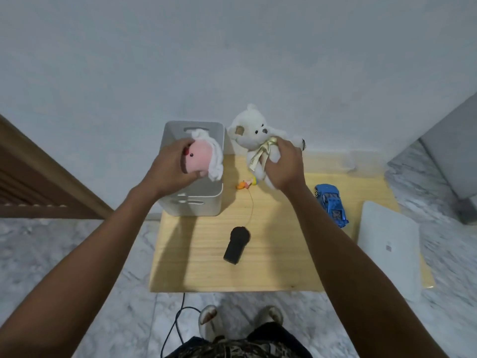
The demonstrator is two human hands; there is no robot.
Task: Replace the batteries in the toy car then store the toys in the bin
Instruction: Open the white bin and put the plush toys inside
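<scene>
Left hand [171, 165] gripping pink plush [200, 160] over bin [192, 205], right hand [282, 167] gripping white bear [254, 136].

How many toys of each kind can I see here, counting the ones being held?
Plush toys: 2, the pink plush with white hair in the left hand over the white plastic bin, and the white teddy bear with a gold ribbon in the right hand.
Toy cars: 1, the blue toy car.
Small figures: 1, the orange figurine.
Total: 4

A white flat device [389, 254] is lying on the wooden desk's [271, 267] right edge; a black cable [175, 324] is trailing on the marble floor [77, 254] below the desk.
</scene>
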